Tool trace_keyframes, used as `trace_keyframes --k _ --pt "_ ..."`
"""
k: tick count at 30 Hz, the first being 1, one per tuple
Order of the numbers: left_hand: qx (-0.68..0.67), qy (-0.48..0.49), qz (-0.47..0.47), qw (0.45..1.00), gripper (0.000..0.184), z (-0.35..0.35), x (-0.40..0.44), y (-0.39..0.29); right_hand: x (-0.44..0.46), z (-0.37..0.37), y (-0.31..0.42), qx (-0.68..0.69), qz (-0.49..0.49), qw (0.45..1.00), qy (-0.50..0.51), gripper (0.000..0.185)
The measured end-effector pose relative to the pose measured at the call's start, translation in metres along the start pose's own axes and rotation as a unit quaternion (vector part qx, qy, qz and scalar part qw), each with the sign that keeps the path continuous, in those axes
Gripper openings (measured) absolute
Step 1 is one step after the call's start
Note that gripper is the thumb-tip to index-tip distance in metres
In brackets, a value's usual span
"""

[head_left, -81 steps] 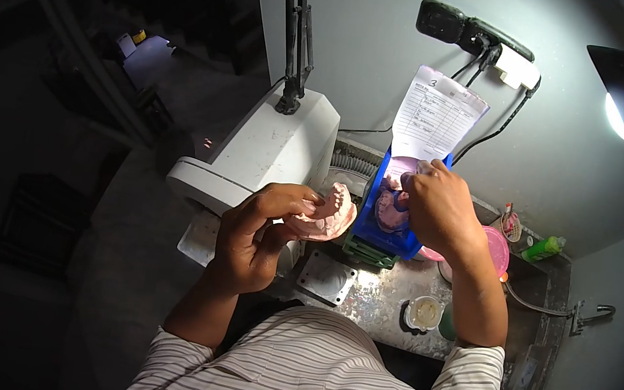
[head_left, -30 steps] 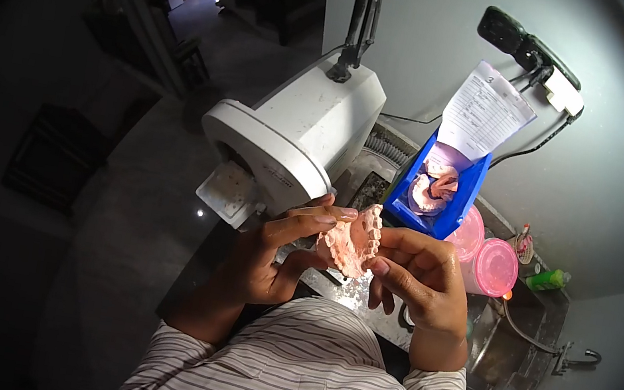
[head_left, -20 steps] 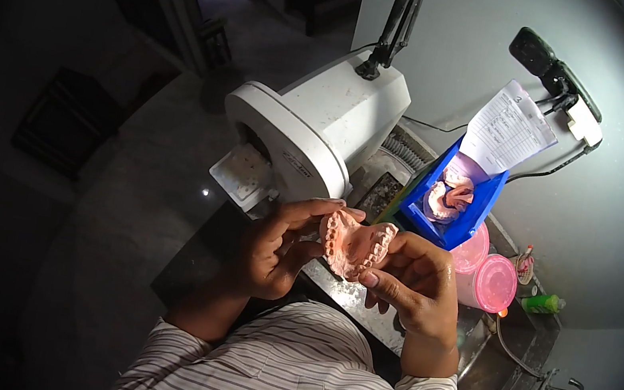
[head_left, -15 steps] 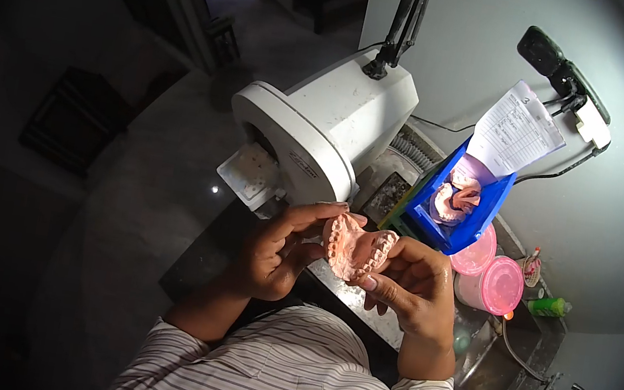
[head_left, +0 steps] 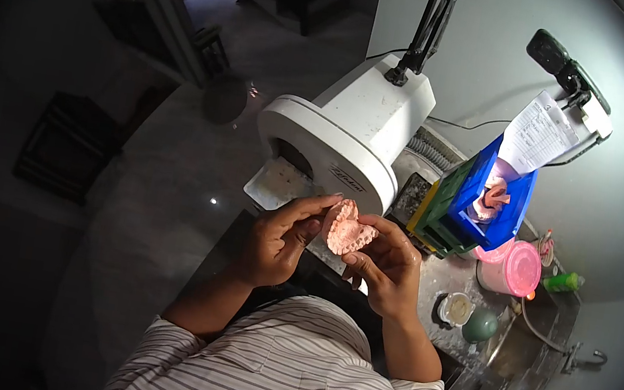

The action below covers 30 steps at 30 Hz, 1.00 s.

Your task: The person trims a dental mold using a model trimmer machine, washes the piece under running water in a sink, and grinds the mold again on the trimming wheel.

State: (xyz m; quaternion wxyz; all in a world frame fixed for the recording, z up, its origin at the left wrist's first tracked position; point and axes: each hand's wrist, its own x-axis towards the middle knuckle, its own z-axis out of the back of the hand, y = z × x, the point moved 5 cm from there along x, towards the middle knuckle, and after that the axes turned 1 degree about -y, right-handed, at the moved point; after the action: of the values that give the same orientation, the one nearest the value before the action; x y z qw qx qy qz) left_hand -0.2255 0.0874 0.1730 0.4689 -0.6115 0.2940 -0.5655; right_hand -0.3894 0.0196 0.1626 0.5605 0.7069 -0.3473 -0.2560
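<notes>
A pink dental model (head_left: 348, 231), an arch with a row of teeth, is held up in front of my chest between both hands. My left hand (head_left: 283, 239) pinches its left edge with thumb and fingers. On the other side, my right hand (head_left: 386, 263) grips the right end, thumb below and index finger along the top. The teeth face up toward me. Just beyond the model stands a white model trimmer (head_left: 334, 158) with a small work table (head_left: 281, 184) at its opening.
Stacked bins, a blue one (head_left: 517, 218) on top, hold more pink models (head_left: 491, 199) and a written paper slip (head_left: 539, 132). To their right are pink-lidded tubs (head_left: 520, 268), a green bottle (head_left: 563, 282), a green bowl (head_left: 479, 326) and a sink with a faucet (head_left: 586, 359).
The dental model has been turned and tilted in my fingers, and my right hand has come closer to the left one. The view has shifted, showing more of the counter at right.
</notes>
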Motion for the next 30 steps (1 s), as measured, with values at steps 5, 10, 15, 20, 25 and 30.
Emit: trace_keyframes --k 5,10,15,20,25,30 --pt "-0.062 0.011 0.026 0.998 0.033 0.037 -0.002 0.018 0.011 -0.03 -0.015 0.001 0.009 1.0 -0.029 0.044" --pt "-0.069 0.058 0.028 0.995 0.035 0.068 0.0 0.034 0.023 -0.054 -0.039 -0.015 0.022 0.997 -0.073 0.044" --pt "-0.071 0.084 0.048 0.993 0.036 0.093 0.003 0.056 0.035 -0.072 -0.059 -0.034 0.014 0.995 -0.096 0.042" --pt "-0.078 0.088 0.067 0.991 0.037 0.111 0.001 0.073 0.041 -0.085 -0.077 -0.026 0.016 0.994 -0.109 0.041" --pt "-0.107 0.073 0.056 0.99 0.038 0.118 0.003 0.067 0.047 -0.09 -0.083 0.075 -0.027 0.994 -0.077 0.042" --pt "-0.097 0.08 0.019 0.992 0.037 0.122 0.009 0.056 0.048 -0.103 -0.111 0.339 -0.081 0.937 0.019 0.042"
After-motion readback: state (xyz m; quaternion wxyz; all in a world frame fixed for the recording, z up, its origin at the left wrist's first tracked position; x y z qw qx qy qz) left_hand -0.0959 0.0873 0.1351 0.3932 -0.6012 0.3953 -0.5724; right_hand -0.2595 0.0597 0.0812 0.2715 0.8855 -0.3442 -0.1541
